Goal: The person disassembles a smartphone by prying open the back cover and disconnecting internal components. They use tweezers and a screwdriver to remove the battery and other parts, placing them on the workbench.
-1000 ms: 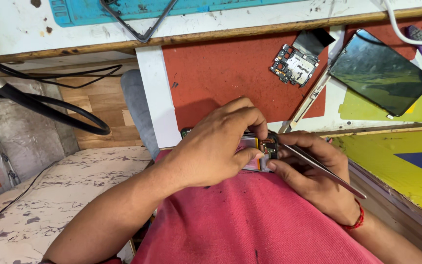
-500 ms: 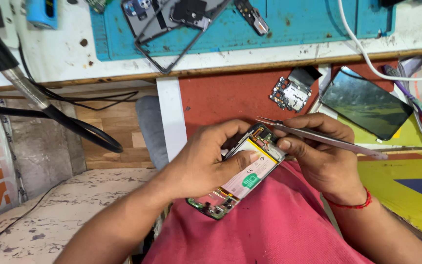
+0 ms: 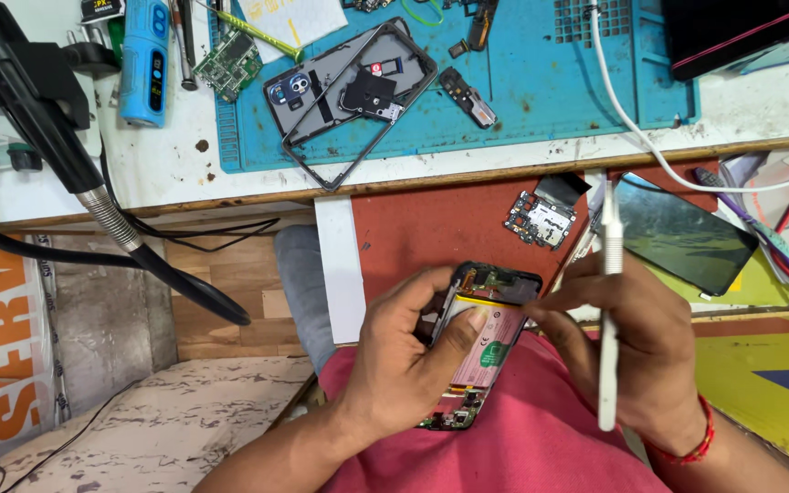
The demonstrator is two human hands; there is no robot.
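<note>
Our left hand (image 3: 404, 370) curls round the opened phone (image 3: 478, 342) over the lap, thumb flat on its pink battery. Right hand (image 3: 641, 351) fingers closed w/ a white stick tool (image 3: 610, 301) upright, fingertips at phone's edge. Orange-and-white sign (image 3: 6, 347) far left; blue mat (image 3: 522, 82) on bench.

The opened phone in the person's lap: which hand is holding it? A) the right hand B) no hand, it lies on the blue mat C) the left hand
C: the left hand grips the opened phone with its thumb across the pink battery, while the right hand holds a thin white tool beside it.
</note>
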